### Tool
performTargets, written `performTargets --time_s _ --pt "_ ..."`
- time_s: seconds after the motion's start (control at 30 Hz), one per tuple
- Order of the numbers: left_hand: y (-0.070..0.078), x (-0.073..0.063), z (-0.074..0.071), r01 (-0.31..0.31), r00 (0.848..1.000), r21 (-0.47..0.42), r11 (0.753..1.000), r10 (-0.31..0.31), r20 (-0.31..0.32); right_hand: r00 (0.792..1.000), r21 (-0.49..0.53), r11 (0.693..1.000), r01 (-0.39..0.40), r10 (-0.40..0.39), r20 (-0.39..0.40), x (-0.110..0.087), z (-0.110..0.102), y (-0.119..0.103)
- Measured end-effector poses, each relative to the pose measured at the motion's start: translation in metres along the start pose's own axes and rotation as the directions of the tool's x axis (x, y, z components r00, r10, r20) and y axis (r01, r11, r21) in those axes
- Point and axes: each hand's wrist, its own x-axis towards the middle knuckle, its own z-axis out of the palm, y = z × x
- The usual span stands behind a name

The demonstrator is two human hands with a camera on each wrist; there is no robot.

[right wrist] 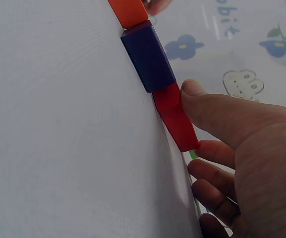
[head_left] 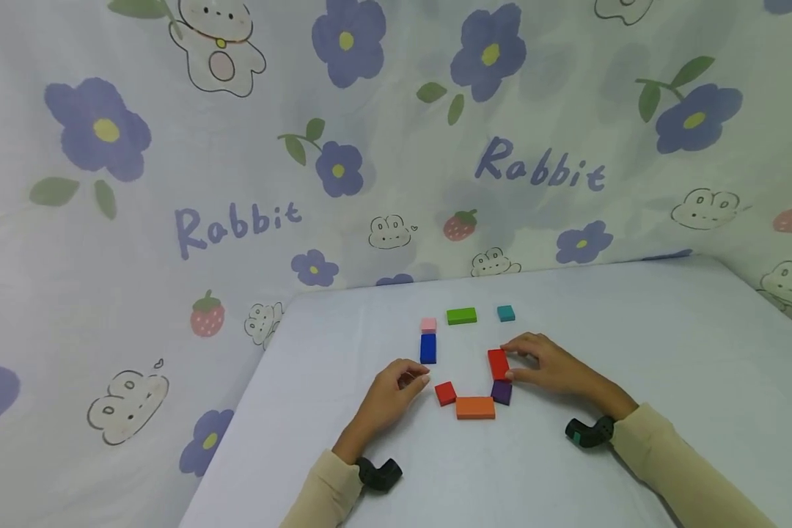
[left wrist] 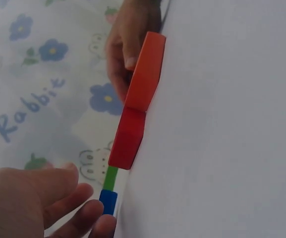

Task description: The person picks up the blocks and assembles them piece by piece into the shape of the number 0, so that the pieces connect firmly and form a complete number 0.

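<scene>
My right hand (head_left: 557, 368) pinches a long red block (head_left: 499, 364) lengthwise, thumb at its near end and index fingertip at its far end. That block's near end meets a dark purple block (head_left: 501, 391), which sits at the corner of an orange block (head_left: 475, 408). A smaller red block (head_left: 445, 394) lies tilted at the orange block's left end. Left of these, my left hand (head_left: 392, 394) holds nothing, its fingers loosely bent. Closest ahead of it lies a blue block (head_left: 428, 348), with a pink block (head_left: 428, 325) at its far end.
Farther back on the white table (head_left: 343, 330) lie a green block (head_left: 461, 316) and a small teal block (head_left: 506, 313), apart from each other. A curtain (head_left: 396, 147) printed with flowers and rabbits hangs behind the table. Each wrist wears a black camera.
</scene>
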Motion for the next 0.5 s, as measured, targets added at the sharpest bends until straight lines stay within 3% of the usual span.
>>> performTargets --time_s 0.27,0.5 --pt "-0.011 0.014 -0.012 0.077 0.995 0.007 0.997 -0.077 -0.070 1.000 0.005 1.000 0.012 -0.012 0.006 0.001 0.001 0.002" --pt "-0.021 0.040 -0.022 0.111 0.994 0.029 0.993 -0.110 -0.017 1.000 0.003 1.000 0.000 0.000 0.008 0.000 0.000 0.001"
